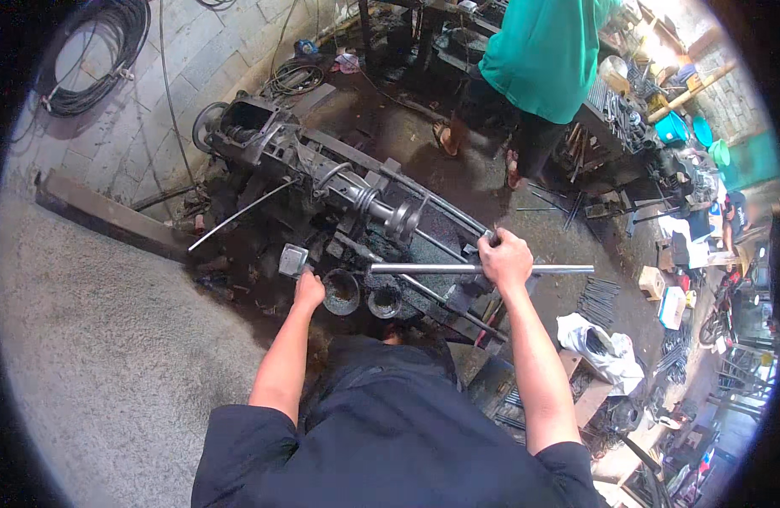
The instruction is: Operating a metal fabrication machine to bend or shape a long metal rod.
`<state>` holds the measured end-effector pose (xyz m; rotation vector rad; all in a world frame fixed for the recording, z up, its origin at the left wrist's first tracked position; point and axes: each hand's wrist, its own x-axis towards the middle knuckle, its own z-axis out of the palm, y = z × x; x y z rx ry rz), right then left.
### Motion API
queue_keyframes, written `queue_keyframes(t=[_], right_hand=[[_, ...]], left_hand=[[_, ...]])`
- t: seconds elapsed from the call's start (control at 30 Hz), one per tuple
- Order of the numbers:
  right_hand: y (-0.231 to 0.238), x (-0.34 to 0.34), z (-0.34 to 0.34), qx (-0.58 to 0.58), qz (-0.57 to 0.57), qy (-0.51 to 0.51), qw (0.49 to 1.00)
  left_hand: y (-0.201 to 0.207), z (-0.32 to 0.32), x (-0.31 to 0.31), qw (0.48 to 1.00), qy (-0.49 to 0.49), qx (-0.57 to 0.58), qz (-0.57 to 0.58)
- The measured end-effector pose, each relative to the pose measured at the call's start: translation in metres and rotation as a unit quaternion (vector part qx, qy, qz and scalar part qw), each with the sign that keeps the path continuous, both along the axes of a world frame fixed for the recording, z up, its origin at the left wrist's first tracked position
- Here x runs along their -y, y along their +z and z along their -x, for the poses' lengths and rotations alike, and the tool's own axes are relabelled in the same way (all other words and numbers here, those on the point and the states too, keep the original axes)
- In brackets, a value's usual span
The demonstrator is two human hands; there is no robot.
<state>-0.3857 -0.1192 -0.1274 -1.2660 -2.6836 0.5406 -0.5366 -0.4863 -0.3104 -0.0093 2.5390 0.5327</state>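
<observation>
My right hand (506, 259) is closed around a long, smooth metal rod (424, 268). The rod lies level across the view, over the bed of a lathe (365, 196), and sticks out on both sides of my fist. My left hand (308, 292) is closed just below a small grey box (293, 259) at the near side of the lathe; what its fingers grip, if anything, is hidden. The lathe's round chuck (400, 220) sits between my hands, farther off. Two round bowls, a larger one (341, 306) and a smaller one (384, 312), stand right of my left hand.
A thin bar (239, 215) juts left from the lathe. A person in a green shirt (547, 59) stands beyond it. Several dark rods (599, 300) lie on the floor at right, near a white sack (614, 364). Coiled cable (98, 63) hangs on the left wall.
</observation>
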Motion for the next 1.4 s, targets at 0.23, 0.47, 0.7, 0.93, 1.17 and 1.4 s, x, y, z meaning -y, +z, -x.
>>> queue_keyframes(t=[0.23,0.47,0.7,0.93,1.17,1.4], right_hand=[[0.0,-0.002,-0.001,0.016,0.001,-0.005,1.0],[0.002,-0.002,-0.003,0.009,0.006,-0.014,1.0],[0.001,-0.002,-0.004,0.007,0.006,-0.018,1.0],[-0.002,-0.009,-0.007,0.031,0.025,0.005,0.999],[-0.009,-0.02,-0.007,-0.068,0.11,-0.025,0.991],[-0.01,-0.007,-0.006,-0.037,0.012,-0.037,0.999]], left_hand=[[-0.004,-0.003,0.002,0.999,0.006,-0.033,-0.037],[-0.001,-0.002,-0.004,0.999,0.004,-0.027,-0.031],[-0.008,-0.003,0.003,0.998,-0.007,-0.042,-0.037],[0.003,0.0,-0.003,1.0,-0.02,0.003,-0.006],[0.003,-0.001,-0.002,0.999,0.0,-0.02,-0.032],[-0.015,-0.001,0.012,0.997,-0.024,-0.051,-0.048]])
